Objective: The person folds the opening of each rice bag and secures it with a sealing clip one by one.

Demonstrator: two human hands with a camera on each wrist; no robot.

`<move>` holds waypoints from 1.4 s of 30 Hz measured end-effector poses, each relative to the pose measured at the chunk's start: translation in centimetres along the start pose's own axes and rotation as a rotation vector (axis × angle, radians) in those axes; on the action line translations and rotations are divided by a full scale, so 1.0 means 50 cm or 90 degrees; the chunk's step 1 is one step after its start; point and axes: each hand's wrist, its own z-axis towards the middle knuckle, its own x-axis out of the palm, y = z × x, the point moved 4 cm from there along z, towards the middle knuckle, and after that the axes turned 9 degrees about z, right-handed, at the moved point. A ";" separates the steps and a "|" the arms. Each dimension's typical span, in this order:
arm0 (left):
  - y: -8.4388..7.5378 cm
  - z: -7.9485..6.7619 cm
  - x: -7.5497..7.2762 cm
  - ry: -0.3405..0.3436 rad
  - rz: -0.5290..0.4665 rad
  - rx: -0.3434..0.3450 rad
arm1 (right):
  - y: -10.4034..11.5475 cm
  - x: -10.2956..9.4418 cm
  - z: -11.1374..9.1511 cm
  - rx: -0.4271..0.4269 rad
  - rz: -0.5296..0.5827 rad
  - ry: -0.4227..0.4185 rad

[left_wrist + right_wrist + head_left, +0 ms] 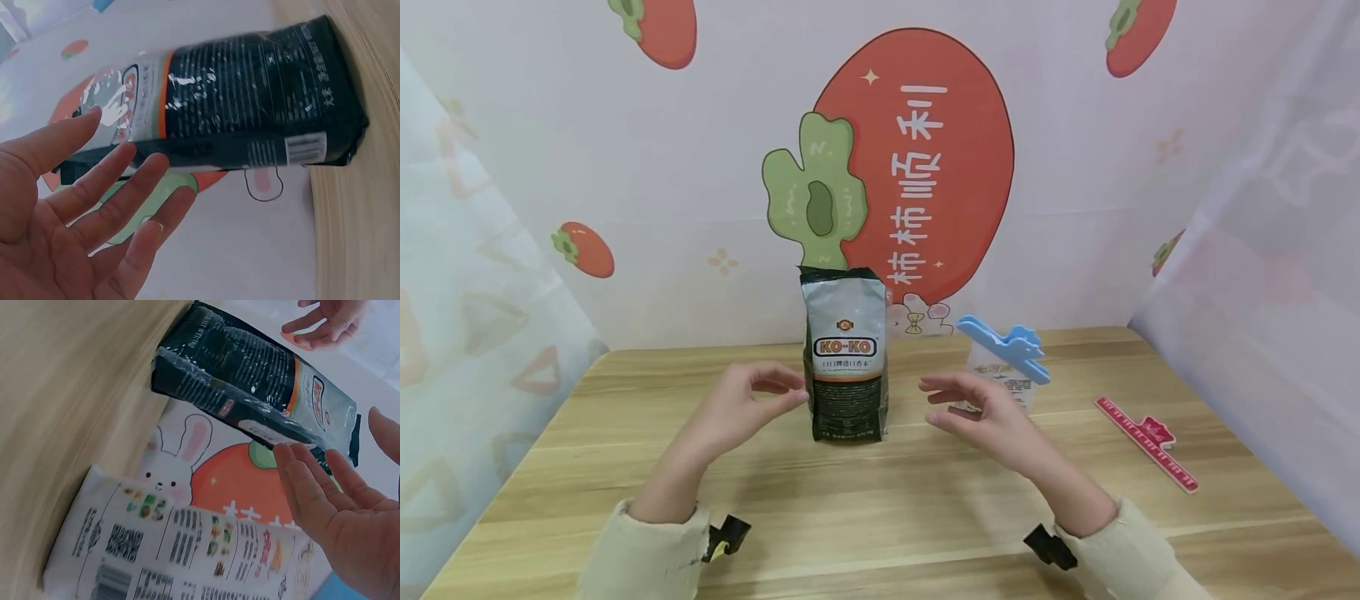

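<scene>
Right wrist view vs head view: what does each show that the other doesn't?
Only right wrist: a readable-looking QR code pattern on the white bag.
Only head: the red clip and the sleeves.
Both: the white bag, the KO-KO bag, the left hand and the right hand.

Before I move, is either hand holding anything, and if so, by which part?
Nothing is held. The left hand is beside the KO-KO bag without gripping it, any touch unclear; the right hand is empty and apart from the bag.
</scene>
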 end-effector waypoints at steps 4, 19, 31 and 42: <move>0.014 0.014 -0.001 -0.015 0.029 -0.026 | 0.005 0.012 0.018 -0.008 -0.022 -0.014; 0.050 0.057 0.043 -0.005 0.016 -0.017 | -0.031 0.055 0.083 0.032 -0.027 -0.029; 0.058 0.075 0.062 0.013 0.024 -0.015 | -0.072 0.078 0.130 0.068 0.001 -0.034; 0.064 0.081 0.076 0.039 -0.006 0.008 | -0.092 0.087 0.155 0.090 0.024 -0.023</move>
